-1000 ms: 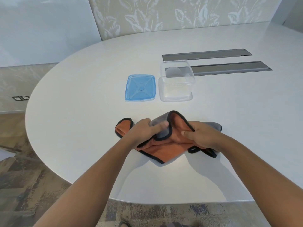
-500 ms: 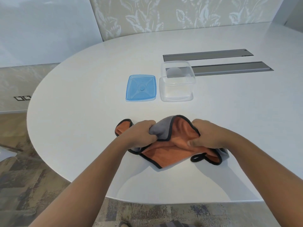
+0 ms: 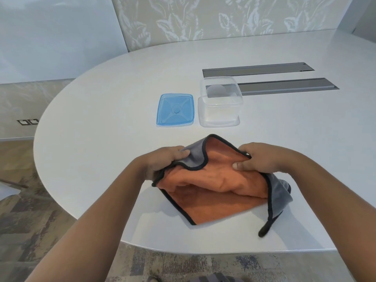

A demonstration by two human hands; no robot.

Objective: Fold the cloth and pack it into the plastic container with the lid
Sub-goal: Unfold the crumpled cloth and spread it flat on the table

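Note:
An orange and grey cloth (image 3: pixel 215 190) with a black hem hangs crumpled between both hands above the near part of the white table (image 3: pixel 101 139). My left hand (image 3: pixel 164 161) grips its left edge. My right hand (image 3: pixel 256 159) pinches its upper right edge, thumb on the orange side. A grey corner droops at the right. Behind the cloth stands the clear plastic container (image 3: pixel 220 102), open, with nothing in it. The blue lid (image 3: pixel 175 109) lies flat just left of it.
Two long grey cable slots (image 3: pixel 284 86) are set into the table behind and to the right of the container. The table's curved front edge runs close under the cloth. Patterned carpet and a floor socket (image 3: pixel 27 121) show to the left.
Both hands have lifted the cloth off the table and pulled it toward me and to the right, spreading it wider. The left corner that lay on the table has come up.

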